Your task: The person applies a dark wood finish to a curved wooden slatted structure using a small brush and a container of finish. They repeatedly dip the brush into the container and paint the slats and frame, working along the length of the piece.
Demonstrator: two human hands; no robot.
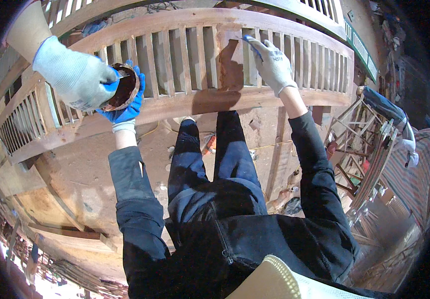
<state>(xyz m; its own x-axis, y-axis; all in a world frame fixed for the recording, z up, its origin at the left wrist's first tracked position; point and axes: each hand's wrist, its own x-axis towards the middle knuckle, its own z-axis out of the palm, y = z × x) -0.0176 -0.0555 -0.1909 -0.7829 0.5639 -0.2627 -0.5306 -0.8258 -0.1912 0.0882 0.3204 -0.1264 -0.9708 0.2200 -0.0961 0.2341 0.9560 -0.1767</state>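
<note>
My left hand (125, 113), in a blue glove, holds a small round bowl of brown paste (125, 89) against a curved wooden slatted panel (185, 60). Another person's hand (75, 77), in a grey-white glove, comes in from the upper left and covers part of the bowl, with a thin tool at its rim. My right hand (273, 65), in a grey glove, grips a blue-handled scraper (249, 39) held to the upper slats. Just left of it, a brown smeared patch (231, 67) darkens the wood.
My legs in dark trousers (215, 159) stand on a dusty, stained floor (80, 174) below the panel. Wooden frames (369, 144) lean stacked at the right. A second slatted panel (319, 7) lies beyond the first. Planks and scraps lie at the lower left.
</note>
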